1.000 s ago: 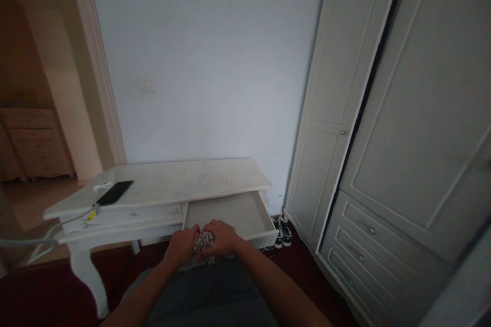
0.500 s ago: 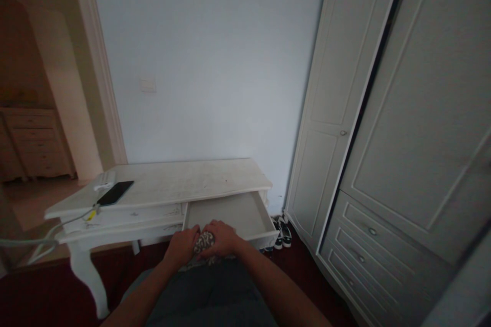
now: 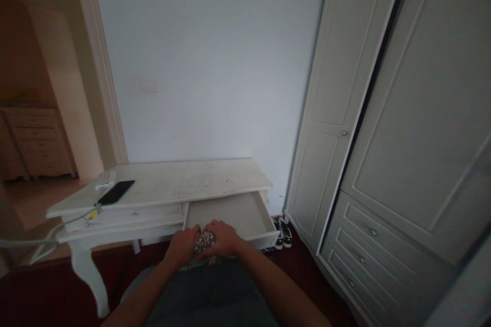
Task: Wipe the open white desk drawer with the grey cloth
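Grasping patterned bundle [image 3: 206, 241] from both sides with left hand [image 3: 184, 245] and right hand [image 3: 222, 239], closing in around it, probably to stop it spreading. Holding it low at the near side of open drawer [image 3: 238, 214], likely for a steadier grip. Noting phone [image 3: 116, 192] lying flat on desk [image 3: 192, 179], perhaps sitting there to suit cable [image 3: 26, 243].

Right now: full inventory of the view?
Wooden table: 1, white, lower left
Open drawer: 1, white, table's right
Flat phone: 1, black, table's left
Boxy item: 1, white, by phone
Thin cable: 1+, pale, left
Shoes: 2+, black/white, on red floor
Panelled wardrobe: 1, pale grey, right
Switch plate: 1, white, on blue wall
Drawer chest: 1, pinkish, beyond doorway
Patterned bundle: 1, brown/white, lower centre
Left hand, right hand: 2, bare, on bundle
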Demonstrator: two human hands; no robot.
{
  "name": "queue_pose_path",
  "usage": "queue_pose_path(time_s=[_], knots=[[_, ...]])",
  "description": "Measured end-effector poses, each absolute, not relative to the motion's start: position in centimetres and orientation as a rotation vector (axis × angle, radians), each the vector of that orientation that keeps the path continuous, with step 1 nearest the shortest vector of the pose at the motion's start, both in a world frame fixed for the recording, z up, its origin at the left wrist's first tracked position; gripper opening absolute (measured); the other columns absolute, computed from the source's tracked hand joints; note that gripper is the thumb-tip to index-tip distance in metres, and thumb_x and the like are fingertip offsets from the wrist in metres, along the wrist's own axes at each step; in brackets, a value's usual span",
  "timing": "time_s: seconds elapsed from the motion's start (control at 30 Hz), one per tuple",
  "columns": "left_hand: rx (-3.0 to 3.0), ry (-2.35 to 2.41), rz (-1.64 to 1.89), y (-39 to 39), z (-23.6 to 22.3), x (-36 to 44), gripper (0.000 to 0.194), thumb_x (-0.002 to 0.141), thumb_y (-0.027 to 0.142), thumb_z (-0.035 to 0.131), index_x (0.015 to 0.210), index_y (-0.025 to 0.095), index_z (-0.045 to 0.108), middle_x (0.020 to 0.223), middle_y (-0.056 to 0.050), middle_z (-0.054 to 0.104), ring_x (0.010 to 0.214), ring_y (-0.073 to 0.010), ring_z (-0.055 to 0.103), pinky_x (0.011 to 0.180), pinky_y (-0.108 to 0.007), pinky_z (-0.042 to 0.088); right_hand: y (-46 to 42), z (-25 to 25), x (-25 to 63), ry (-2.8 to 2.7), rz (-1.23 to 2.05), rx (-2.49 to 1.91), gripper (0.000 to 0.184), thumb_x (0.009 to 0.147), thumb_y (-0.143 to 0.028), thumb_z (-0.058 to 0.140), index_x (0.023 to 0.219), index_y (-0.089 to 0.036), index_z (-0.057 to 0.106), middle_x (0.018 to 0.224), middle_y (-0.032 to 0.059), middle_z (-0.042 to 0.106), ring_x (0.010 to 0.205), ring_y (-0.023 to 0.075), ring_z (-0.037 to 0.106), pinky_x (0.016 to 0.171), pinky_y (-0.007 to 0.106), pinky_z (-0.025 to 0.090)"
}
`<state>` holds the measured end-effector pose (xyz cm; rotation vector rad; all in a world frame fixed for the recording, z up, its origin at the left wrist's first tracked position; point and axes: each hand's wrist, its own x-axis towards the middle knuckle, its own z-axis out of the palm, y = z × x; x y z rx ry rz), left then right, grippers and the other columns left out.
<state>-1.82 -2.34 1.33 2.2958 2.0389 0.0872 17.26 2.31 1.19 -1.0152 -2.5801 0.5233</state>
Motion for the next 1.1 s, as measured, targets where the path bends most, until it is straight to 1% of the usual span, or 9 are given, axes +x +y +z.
queue_pose_path(time_s=[0.37,0.63,0.87,1.1], knots=[[2.304,2.037,0.082,-2.35,1.34,-1.67,0.033,0.107,0.028,0.027,0.114,0.023,0.059,0.107,-0.009,0.078,0.104,-0.0237,0.073,0.086,-0.034,0.046,2.28,1.18,17.33,-2.581,0.523,-1.018,0.073,0.06,-0.071,0.089,0.116,-0.029,0.069,0.108,0.0022,0.063,0.1,0.0266,0.06,0.087,0.038,0.047],[2.309,2.028,0.08,-2.38,1.43,-1.66,0.029,0.105,0.028,0.032,0.111,0.023,0.059,0.109,-0.009,0.078,0.104,-0.024,0.073,0.084,-0.033,0.046,2.14,1.42,17.43,-2.577,0.529,-1.009,0.072,0.061,-0.072,0.088,0.115,-0.029,0.069,0.108,0.0022,0.063,0.098,0.0262,0.06,0.087,0.039,0.047],[2.294,2.034,0.082,-2.49,1.62,-1.58,0.033,0.106,0.028,0.027,0.114,0.023,0.059,0.11,-0.009,0.078,0.105,-0.0239,0.073,0.086,-0.034,0.047,2.52,0.77,17.41,-2.578,0.506,-0.971,0.074,0.062,-0.074,0.086,0.117,-0.028,0.068,0.11,0.003,0.063,0.101,0.0273,0.06,0.091,0.041,0.048],[2.294,2.04,0.062,-2.53,1.83,-1.48,0.03,0.106,0.028,0.03,0.112,0.023,0.059,0.11,-0.009,0.078,0.105,-0.024,0.073,0.085,-0.034,0.047,2.52,0.81,17.4,-2.581,0.512,-0.977,0.074,0.062,-0.073,0.087,0.119,-0.029,0.068,0.111,0.0027,0.063,0.101,0.0275,0.06,0.091,0.042,0.048]])
